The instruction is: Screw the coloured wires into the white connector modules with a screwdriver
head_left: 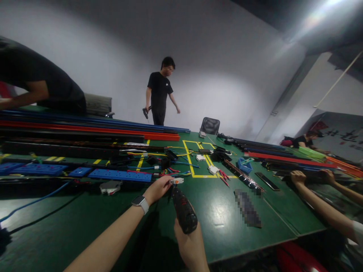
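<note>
My right hand point(190, 241) is wrapped round a black cordless screwdriver point(183, 209), which points away from me. Its tip meets a small white terminal block point(177, 181) with an orange spot. The fingers of my left hand point(159, 189) pinch that block at its left side, above the green table; a watch is on that wrist. Red, blue and yellow-green wires point(176, 172) run close behind the block. Left of my left hand lies a long black rail with blue socket strips point(120, 174). A grey-white connector piece point(110, 186) rests in front of the rail.
White connectors point(213, 169) and red wires lie right of centre by yellow tape marks. Beyond are a blue bin point(244, 165), a phone point(267, 181) and a pixelated flat item point(247, 207). Another person's hands point(298, 178) work at right. A person holding a drill point(146, 112) stands behind.
</note>
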Available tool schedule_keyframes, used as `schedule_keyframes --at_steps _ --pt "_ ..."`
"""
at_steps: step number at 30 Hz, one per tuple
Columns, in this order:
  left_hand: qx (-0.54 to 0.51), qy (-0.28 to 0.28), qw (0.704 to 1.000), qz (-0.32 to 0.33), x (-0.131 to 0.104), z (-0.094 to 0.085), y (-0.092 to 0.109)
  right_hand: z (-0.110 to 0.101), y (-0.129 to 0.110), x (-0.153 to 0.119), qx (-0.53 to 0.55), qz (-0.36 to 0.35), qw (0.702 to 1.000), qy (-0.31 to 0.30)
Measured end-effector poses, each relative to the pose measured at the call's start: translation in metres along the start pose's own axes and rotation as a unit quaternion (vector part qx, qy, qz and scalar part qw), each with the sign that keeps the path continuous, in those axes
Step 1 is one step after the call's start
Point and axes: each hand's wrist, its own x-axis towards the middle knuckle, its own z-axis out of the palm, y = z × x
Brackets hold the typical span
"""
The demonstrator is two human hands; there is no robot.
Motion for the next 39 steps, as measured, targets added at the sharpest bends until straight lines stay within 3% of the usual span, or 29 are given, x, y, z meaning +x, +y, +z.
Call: schedule_keyframes --at_steps 13,22,39 --pt "-0.009 0.000 1.000 -0.009 0.000 0.000 0.005 0.004 0.012 -0.001 -0.016 -0.012 1.000 0.017" --pt "-0.010 -0.005 1.000 -0.010 0.000 0.001 0.002 0.002 0.008 -0.001 -0.032 0.002 0.999 -0.016" --pt "-0.004 -0.012 1.000 -0.011 0.000 0.004 -0.004 0.001 0.003 -0.002 -0.041 -0.005 0.999 -0.003"
